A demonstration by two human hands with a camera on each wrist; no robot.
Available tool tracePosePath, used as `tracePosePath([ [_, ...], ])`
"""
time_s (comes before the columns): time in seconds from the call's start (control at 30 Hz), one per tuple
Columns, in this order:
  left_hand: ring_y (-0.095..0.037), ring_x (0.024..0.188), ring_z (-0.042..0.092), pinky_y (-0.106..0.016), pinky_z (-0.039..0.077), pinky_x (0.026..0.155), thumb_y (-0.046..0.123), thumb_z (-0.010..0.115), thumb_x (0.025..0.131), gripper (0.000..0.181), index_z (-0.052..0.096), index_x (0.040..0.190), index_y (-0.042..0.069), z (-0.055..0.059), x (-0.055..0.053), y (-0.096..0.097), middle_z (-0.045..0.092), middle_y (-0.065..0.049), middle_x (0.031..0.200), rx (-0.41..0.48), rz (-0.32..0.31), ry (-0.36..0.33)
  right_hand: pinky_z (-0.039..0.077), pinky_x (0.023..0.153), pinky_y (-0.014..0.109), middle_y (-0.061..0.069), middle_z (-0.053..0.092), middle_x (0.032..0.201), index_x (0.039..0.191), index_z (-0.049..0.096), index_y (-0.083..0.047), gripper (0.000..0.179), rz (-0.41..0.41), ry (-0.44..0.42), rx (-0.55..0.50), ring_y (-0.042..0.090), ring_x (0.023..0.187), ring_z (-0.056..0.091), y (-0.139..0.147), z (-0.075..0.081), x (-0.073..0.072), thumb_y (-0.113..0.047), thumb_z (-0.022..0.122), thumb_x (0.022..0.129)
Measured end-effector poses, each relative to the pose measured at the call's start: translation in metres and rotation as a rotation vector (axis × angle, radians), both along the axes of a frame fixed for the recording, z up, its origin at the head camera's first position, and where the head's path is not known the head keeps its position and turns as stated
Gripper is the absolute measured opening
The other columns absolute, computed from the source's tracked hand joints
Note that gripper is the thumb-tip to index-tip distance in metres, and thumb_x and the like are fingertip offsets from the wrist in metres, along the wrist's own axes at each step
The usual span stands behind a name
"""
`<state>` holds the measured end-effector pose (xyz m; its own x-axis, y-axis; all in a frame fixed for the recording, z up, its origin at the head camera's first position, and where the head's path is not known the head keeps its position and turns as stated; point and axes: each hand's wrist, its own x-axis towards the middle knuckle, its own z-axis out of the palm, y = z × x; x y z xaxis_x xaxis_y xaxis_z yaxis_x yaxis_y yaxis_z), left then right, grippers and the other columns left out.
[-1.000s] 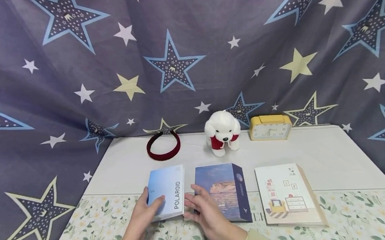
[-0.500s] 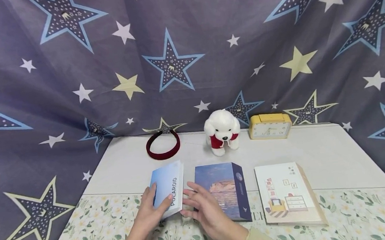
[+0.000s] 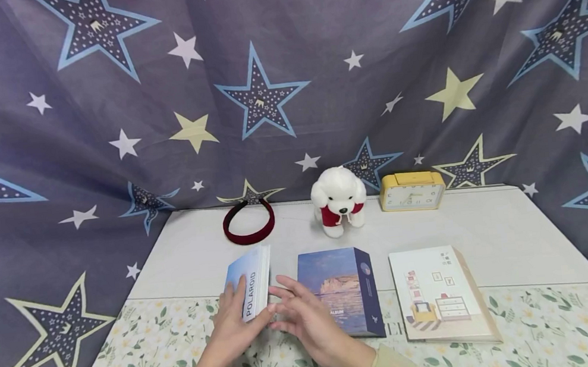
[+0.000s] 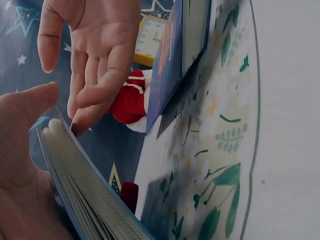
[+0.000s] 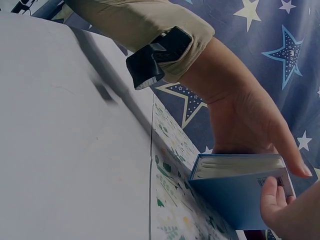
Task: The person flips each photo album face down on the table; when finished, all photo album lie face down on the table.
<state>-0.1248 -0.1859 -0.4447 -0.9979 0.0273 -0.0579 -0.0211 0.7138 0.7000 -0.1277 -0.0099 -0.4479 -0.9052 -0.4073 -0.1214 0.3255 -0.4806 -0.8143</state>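
Observation:
A thick blue photo album lettered POLAROID (image 3: 253,278) stands tilted on its edge at the table's left front. My left hand (image 3: 232,329) holds it, fingers spread over the cover and thumb reaching past the near edge. From the left wrist, its page edges (image 4: 85,190) face the camera beside the palm. My right hand (image 3: 311,328) is just right of the album, fingers loosely extended. In the right wrist view those fingers (image 5: 271,200) lie at the barcode side of the album (image 5: 225,200); whether they touch it is hard to tell.
Right of the hands lie a dark blue album with a cliff picture (image 3: 336,280) and a white illustrated book (image 3: 440,294). Behind them are a dark red headband (image 3: 250,237), a white plush dog (image 3: 339,193) and a yellow alarm clock (image 3: 413,192), before a star-patterned curtain (image 3: 360,99).
The POLAROID album has tipped up, its cover turning leftward and its page edges showing more. My left fingers have moved further over the cover. The right hand has shifted slightly left.

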Motion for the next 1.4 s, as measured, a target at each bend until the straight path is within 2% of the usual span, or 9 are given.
tracePosePath([
  [0.2,-0.055,0.141,0.007,-0.076,0.015,0.102,0.054,0.067,0.084,0.103,0.014,0.156,0.002,0.002,0.000,-0.002,0.006,-0.036,0.155,0.019,0.003,-0.003,0.051,0.086,0.036,0.014,0.043,0.146,0.148,0.036,-0.005,0.057,0.038,0.013,-0.004,0.020,0.106,0.059,-0.002,0.001,0.000,-0.008,0.051,0.093],
  [0.37,-0.056,0.139,0.014,-0.073,0.021,0.103,0.042,0.070,0.083,0.100,0.015,0.155,0.001,0.006,-0.001,-0.004,0.008,-0.036,0.155,0.088,0.018,-0.013,0.053,0.084,0.035,0.015,0.044,0.146,0.148,0.036,-0.004,0.054,0.070,0.006,-0.014,0.020,0.108,0.059,-0.004,-0.002,-0.001,-0.010,0.049,0.095],
  [0.57,-0.052,0.141,0.015,-0.070,0.021,0.104,0.033,0.069,0.085,0.095,0.013,0.156,0.004,0.007,-0.003,-0.008,0.007,-0.029,0.158,0.207,0.033,-0.044,0.053,0.086,0.034,0.019,0.045,0.145,0.148,0.034,0.002,0.056,0.099,-0.002,0.038,0.024,0.116,0.058,-0.009,-0.010,-0.003,-0.012,0.049,0.095],
  [0.73,-0.049,0.143,0.013,-0.067,0.016,0.108,0.025,0.067,0.087,0.091,0.012,0.156,0.003,0.008,-0.003,-0.010,0.009,-0.026,0.159,0.295,0.025,-0.043,0.049,0.094,0.042,0.022,0.042,0.146,0.148,0.032,0.005,0.061,0.143,-0.019,0.087,0.035,0.126,0.050,-0.015,-0.018,-0.002,-0.014,0.051,0.093],
  [0.9,-0.049,0.142,0.014,-0.066,0.017,0.108,0.020,0.066,0.087,0.088,0.013,0.156,0.004,0.012,-0.001,-0.011,0.010,-0.026,0.159,0.320,0.041,-0.073,0.044,0.100,0.051,0.023,0.038,0.149,0.149,0.030,0.005,0.062,0.200,-0.036,0.110,0.042,0.133,0.041,-0.020,-0.025,0.000,-0.020,0.052,0.097],
  [1.03,-0.053,0.139,0.020,-0.070,0.025,0.103,0.021,0.063,0.089,0.085,0.014,0.157,0.006,0.015,0.000,-0.011,0.014,-0.029,0.157,0.308,0.067,-0.098,0.042,0.101,0.054,0.029,0.032,0.150,0.150,0.028,0.004,0.062,0.230,-0.042,0.120,0.044,0.135,0.037,-0.021,-0.030,0.000,-0.020,0.051,0.097],
  [1.17,-0.055,0.137,0.025,-0.072,0.029,0.100,0.020,0.061,0.088,0.082,0.016,0.157,0.009,0.016,0.000,-0.010,0.018,-0.028,0.157,0.317,0.098,-0.095,0.042,0.101,0.055,0.032,0.026,0.152,0.152,0.024,0.003,0.064,0.259,-0.052,0.110,0.045,0.136,0.034,-0.021,-0.029,-0.002,-0.020,0.049,0.098],
  [1.3,-0.052,0.137,0.028,-0.071,0.027,0.101,0.014,0.058,0.087,0.080,0.019,0.157,0.009,0.017,0.001,-0.011,0.022,-0.026,0.156,0.369,0.115,-0.079,0.040,0.102,0.057,0.033,0.021,0.153,0.153,0.018,0.003,0.067,0.294,-0.060,0.092,0.044,0.138,0.031,-0.021,-0.027,-0.003,-0.020,0.049,0.098],
  [1.4,-0.050,0.138,0.028,-0.068,0.026,0.103,0.008,0.054,0.087,0.078,0.019,0.156,0.007,0.018,0.001,-0.011,0.023,-0.027,0.156,0.437,0.102,-0.064,0.039,0.103,0.057,0.033,0.018,0.154,0.154,0.015,0.002,0.068,0.320,-0.063,0.085,0.044,0.139,0.029,-0.022,-0.028,-0.003,-0.020,0.048,0.099],
])
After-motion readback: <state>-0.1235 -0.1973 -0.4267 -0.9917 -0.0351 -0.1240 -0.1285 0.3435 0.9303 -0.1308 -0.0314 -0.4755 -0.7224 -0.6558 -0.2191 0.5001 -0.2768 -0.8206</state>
